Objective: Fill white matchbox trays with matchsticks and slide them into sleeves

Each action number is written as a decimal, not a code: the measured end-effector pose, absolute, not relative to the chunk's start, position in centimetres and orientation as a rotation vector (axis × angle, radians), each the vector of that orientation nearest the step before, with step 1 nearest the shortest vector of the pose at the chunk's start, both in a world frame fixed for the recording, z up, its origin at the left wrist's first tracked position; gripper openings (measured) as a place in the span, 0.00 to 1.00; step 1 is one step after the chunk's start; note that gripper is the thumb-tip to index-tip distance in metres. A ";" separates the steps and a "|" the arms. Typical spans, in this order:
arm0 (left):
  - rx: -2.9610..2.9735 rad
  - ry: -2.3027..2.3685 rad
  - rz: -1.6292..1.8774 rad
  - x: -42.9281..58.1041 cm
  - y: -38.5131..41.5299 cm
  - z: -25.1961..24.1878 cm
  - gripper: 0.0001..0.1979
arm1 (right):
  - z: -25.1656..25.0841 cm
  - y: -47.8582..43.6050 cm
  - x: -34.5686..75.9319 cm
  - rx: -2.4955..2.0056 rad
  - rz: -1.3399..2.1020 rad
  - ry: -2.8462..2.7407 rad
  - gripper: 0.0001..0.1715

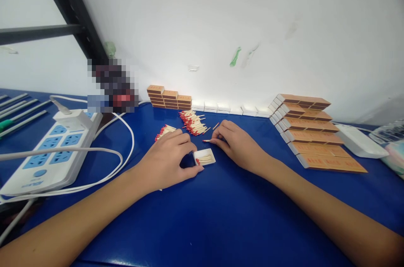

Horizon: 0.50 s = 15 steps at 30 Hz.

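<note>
A small white matchbox tray lies on the blue table with several red-tipped matches in it. My left hand grips the tray's left end between thumb and fingers. To the right of the tray, my right hand pinches a match just above the table, its red head pointing left. Behind the tray is a heap of loose matches, and a smaller heap is partly hidden by my left hand. One stray match lies near my right fingers.
Orange matchboxes are stacked by the wall, beside a row of white trays. Stepped stacks of matchboxes stand right. A power strip with white cables is left; a white device is far right.
</note>
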State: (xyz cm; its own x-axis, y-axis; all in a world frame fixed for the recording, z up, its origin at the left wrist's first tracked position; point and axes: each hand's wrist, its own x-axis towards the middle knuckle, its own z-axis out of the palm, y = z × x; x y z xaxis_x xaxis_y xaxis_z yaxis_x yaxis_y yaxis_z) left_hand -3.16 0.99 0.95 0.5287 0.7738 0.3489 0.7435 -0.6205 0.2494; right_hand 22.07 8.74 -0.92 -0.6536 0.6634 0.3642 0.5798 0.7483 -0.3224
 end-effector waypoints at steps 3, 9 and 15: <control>2.684 1.354 0.668 -3.2 1.0 1.0 0.14 | -0.3 8.2 22.6 -0.930 0.259 -2.463 0.06; 2.686 1.342 0.695 -3.2 1.0 1.0 0.13 | 1.1 5.5 21.7 -0.827 0.392 -2.541 0.05; 2.678 1.335 0.667 -3.2 1.0 1.1 0.14 | 0.0 7.6 21.5 -0.881 0.490 -2.352 0.06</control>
State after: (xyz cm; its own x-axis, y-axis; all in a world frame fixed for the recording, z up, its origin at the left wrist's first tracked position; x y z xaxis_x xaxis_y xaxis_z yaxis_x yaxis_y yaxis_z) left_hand -3.19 0.98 1.10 0.5270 0.7759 0.3469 0.7430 -0.6188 0.2552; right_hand 21.51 7.65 -0.05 -0.6175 0.6862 0.3844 0.4757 0.7150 -0.5123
